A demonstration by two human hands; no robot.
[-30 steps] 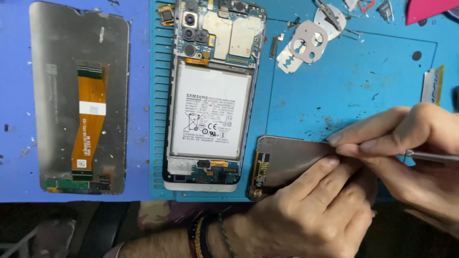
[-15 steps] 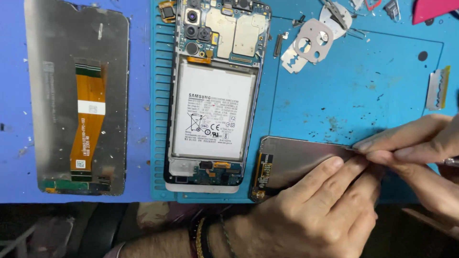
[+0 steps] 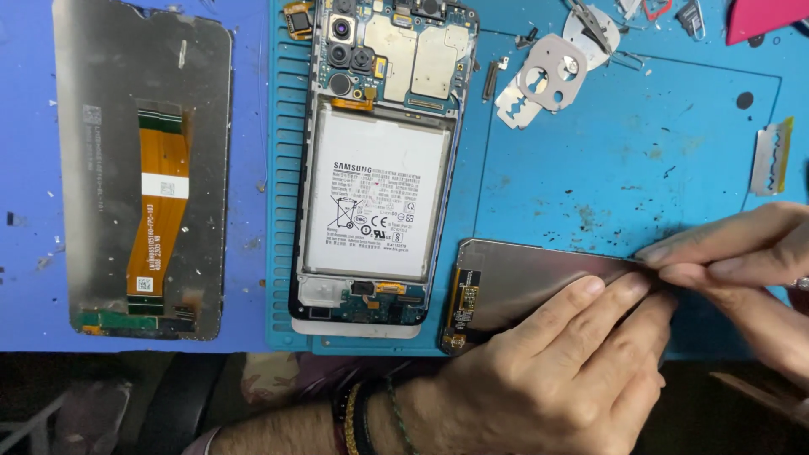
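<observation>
- Display panel (image 3: 527,282): thin, flat, rectangular sheet with a dull grey-brown metallic back; lies face down at the lower right of the teal mat, just right of the opened phone. Long axis runs left to right, tilted slightly; the end with a narrow gold-and-black circuit strip (image 3: 462,307) points left, the far end points right under the fingers.
- Left hand (image 3: 560,371): palm down, fingers held together and flat, pressing on the panel's lower right part. Beaded and cord bracelets (image 3: 364,417) on the wrist.
- Right hand (image 3: 742,253): enters from the right; thumb and forefinger pressed together, pinching at the panel's right edge. Whether a tool is held there cannot be told.
- Teal mat (image 3: 632,143): rubbery work mat, ridged along its left side, speckled with dark debris.
- Opened phone (image 3: 379,160): upright on the mat, back removed; white rectangular battery in the middle, camera lenses and metal shields at the top, small board at the bottom.
- Razor blade (image 3: 772,156): lies near the mat's right edge, well above the right hand.
- Metal camera plate (image 3: 546,80): silver, with round cut-outs, near the phone's top right.
- Screen assembly (image 3: 143,168): dark, rectangular, with an orange flex ribbon; lies face down on the blue surface at far left.
</observation>
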